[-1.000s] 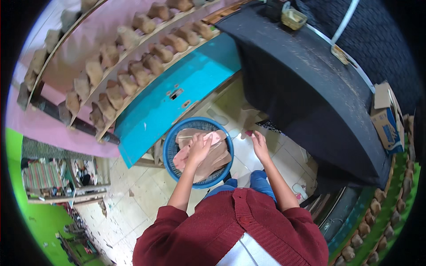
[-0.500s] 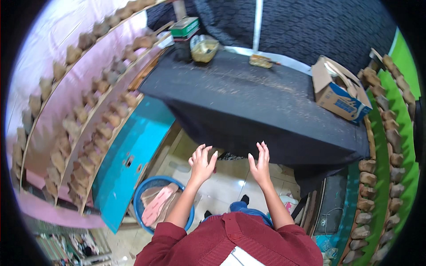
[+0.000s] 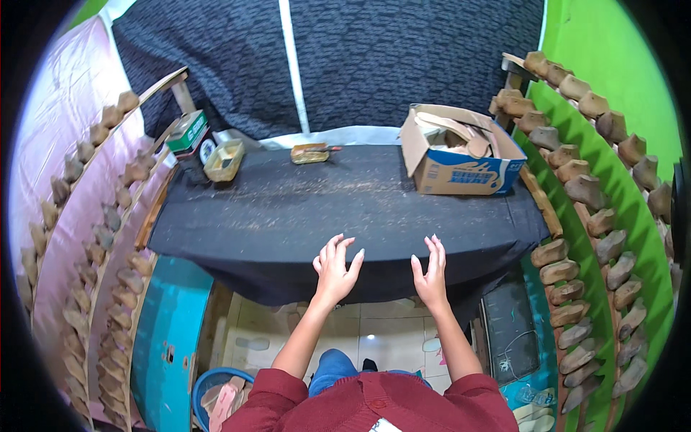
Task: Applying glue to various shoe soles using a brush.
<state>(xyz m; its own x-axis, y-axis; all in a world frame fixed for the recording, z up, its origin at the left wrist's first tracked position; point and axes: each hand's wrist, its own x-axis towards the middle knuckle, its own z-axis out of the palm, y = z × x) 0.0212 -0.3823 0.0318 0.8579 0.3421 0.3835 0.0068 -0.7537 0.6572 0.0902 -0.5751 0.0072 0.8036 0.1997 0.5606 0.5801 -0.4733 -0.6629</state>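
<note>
Head view: the left hand (image 3: 336, 272) and right hand (image 3: 431, 276) both hold nothing, fingers loosely spread and slightly curled, thumbs toward each other. Nearest is the long table draped in black cloth (image 3: 317, 209), spreading ahead of the fingertips, its long axis crosswise before both hands; whether either touches its front edge I cannot tell. Farther ahead and rightward sits the open brown-and-blue cardboard box (image 3: 461, 175) with flat cream pieces (image 3: 479, 146), nearer the right hand. Both forearms extend forward, well apart, palms partly facing inward.

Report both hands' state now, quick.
Left hand: open, fingers spread and slightly curled, holding nothing.
Right hand: open, thumb apart from the fingers, holding nothing.
</note>
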